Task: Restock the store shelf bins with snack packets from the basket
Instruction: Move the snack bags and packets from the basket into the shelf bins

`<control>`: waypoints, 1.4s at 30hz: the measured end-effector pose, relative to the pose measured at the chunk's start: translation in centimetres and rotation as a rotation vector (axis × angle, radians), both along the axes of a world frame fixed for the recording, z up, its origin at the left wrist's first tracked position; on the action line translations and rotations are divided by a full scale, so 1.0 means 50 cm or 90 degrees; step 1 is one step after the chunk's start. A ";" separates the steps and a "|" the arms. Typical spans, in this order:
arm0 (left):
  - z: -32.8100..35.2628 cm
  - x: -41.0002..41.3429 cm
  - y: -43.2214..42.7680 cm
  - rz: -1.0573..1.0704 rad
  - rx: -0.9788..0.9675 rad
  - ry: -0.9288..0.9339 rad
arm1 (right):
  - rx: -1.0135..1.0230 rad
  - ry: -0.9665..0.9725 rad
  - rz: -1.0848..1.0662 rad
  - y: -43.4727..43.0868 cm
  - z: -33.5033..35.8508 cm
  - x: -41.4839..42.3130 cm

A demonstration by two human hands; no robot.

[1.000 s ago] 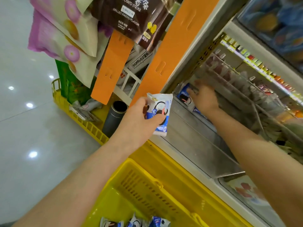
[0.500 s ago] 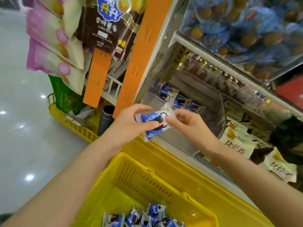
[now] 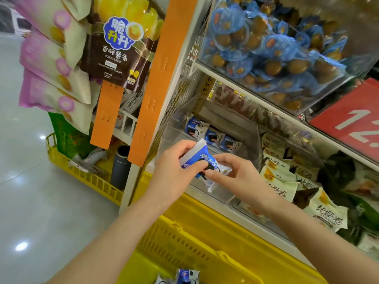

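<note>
A blue and white snack packet (image 3: 202, 160) is held between both hands just in front of a clear shelf bin (image 3: 244, 138). My left hand (image 3: 176, 171) grips its upper left end, and my right hand (image 3: 235, 173) pinches its lower right end. Three matching packets (image 3: 213, 136) lie at the back of that bin. Below, a yellow basket (image 3: 184, 242) holds more of the same packets (image 3: 184, 275) at the bottom edge of the view.
The bin to the right holds cream packets with dark lettering (image 3: 287, 181). Above, a clear bin is filled with blue-wrapped brown snacks (image 3: 266, 48). Orange hanging strips (image 3: 155, 78) with bagged snacks (image 3: 114, 50) hang left of the shelf. A yellow crate (image 3: 82, 175) sits on the floor.
My right hand came back from inside the bin and took hold of the packet in my left hand. The packet has turned slightly between both hands, and the view tilted upward.
</note>
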State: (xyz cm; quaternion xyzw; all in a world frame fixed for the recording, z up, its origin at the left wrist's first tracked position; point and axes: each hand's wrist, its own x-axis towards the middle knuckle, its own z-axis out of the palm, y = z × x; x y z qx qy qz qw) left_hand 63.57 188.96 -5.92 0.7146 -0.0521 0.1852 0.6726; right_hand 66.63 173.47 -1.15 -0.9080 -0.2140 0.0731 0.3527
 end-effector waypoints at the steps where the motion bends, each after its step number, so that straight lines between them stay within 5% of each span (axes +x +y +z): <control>1: 0.004 0.011 -0.004 0.012 0.033 -0.012 | -0.006 -0.016 -0.012 -0.003 0.008 0.012; 7: -0.004 0.101 0.030 0.068 0.328 -0.047 | -0.039 -0.049 -0.251 -0.010 0.018 0.174; 13: -0.058 0.143 0.045 0.061 0.649 -0.058 | -0.214 -0.102 -0.303 0.009 -0.053 0.349; 19: -0.076 0.149 0.061 0.031 0.593 -0.159 | -0.394 -0.037 -0.234 0.004 -0.106 0.445; 26: -0.096 0.159 0.069 0.032 0.551 -0.215 | -0.350 -0.041 -0.205 0.012 -0.135 0.489; 36: -0.101 0.161 0.068 0.040 0.548 -0.214 | -0.454 -0.155 -0.218 0.009 -0.150 0.488; 42: -0.087 0.147 0.063 0.047 0.580 -0.167 | -0.387 -0.193 -0.267 0.030 -0.116 0.422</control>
